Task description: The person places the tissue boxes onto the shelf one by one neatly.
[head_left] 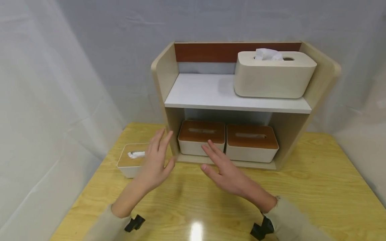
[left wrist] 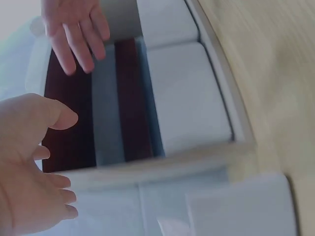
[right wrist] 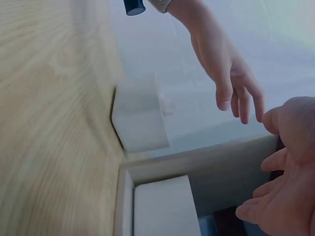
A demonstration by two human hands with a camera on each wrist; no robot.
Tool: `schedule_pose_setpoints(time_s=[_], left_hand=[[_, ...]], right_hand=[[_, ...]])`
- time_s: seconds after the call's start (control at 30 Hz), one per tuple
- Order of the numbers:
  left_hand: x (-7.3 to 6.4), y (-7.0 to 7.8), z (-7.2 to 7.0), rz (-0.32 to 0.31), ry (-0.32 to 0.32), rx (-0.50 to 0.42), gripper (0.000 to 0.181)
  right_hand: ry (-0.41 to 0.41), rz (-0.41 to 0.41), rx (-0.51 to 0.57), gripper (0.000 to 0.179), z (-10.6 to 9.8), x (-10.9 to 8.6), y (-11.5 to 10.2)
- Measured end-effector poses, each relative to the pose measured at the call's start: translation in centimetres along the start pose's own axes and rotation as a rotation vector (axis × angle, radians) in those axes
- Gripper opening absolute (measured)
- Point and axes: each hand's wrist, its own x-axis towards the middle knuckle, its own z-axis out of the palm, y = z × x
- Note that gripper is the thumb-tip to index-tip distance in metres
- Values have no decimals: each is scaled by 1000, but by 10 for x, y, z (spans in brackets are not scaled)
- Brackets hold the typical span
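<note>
Both hands are raised in front of a two-tier shelf, and neither holds anything. My left hand [head_left: 153, 165] has its fingers extended and thumb apart. In the head view it overlaps the right side of a white tissue box [head_left: 129, 171] with a light wooden lid, on the table left of the shelf. My right hand [head_left: 227, 175] has its fingers stretched toward the lower compartment. There, two white tissue boxes with brown lids sit side by side: the left one [head_left: 201, 131] and the right one [head_left: 252, 150]. In the right wrist view, the left hand [right wrist: 224, 64] hangs palm inward.
A large cream tissue box [head_left: 272, 80] with tissue poking out stands at the right end of the white upper shelf [head_left: 205, 90]. Shelf side panels [head_left: 321, 63] rise at both ends. The unit stands on a wooden table [head_left: 316, 187], with white sheeting [head_left: 114, 43] behind.
</note>
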Motion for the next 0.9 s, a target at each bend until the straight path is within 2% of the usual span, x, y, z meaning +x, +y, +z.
schedule_pose_setpoints(time_s=[0.2, 0.33, 0.47, 0.6, 0.73, 0.9], left_hand=[[-25, -30, -13, -111, -8, -41, 74], [-42, -51, -26, -214, -42, -97, 74], [-58, -71, -38, -322, -54, -138, 75], [-71, -91, -43, -421, -78, -164, 76], [-80, -105, -45, -483, -122, -193, 77], [-86, -113, -46, -504, -142, -230, 79]], right_hand=[[-64, 1, 11, 60, 16, 4, 1], [-100, 24, 47, 61, 29, 10, 2], [-128, 19, 84, 62, 46, 23, 0], [-149, -4, 96, 61, 64, 36, -3], [-177, -11, 107, 62, 82, 47, -6], [-205, -4, 127, 66, 98, 56, -7]])
